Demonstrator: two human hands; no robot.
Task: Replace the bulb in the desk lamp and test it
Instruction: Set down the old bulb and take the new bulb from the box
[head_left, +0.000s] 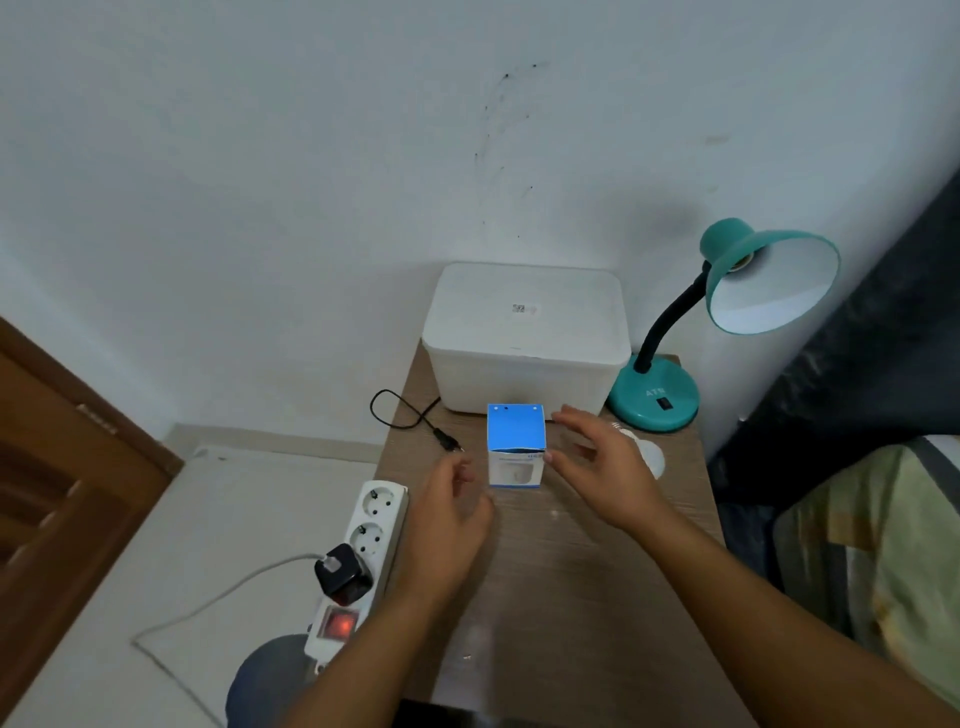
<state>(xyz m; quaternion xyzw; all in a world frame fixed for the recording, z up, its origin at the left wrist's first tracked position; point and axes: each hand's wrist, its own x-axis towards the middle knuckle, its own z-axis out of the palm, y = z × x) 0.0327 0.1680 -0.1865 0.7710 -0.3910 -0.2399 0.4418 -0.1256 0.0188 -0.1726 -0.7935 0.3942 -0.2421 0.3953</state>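
A teal desk lamp (655, 396) stands at the table's back right, its shade (774, 280) tilted toward me; the socket inside looks bare. A blue and white bulb box (516, 445) stands upright mid-table. My right hand (605, 470) hovers just right of the box, fingers apart, thumb near its side. My left hand (449, 512) is left of the box, fingers loosely curled, holding nothing. A white bulb (650, 457) lies on the table behind my right hand, partly hidden. The lamp's black plug (448, 442) lies unplugged near the table's left edge.
A white lidded bin (524, 338) sits at the back of the small wooden table (561, 571). A white power strip (363, 551) with a lit red switch and a black adapter hangs at the table's left edge. A bed lies to the right, a wooden door to the left.
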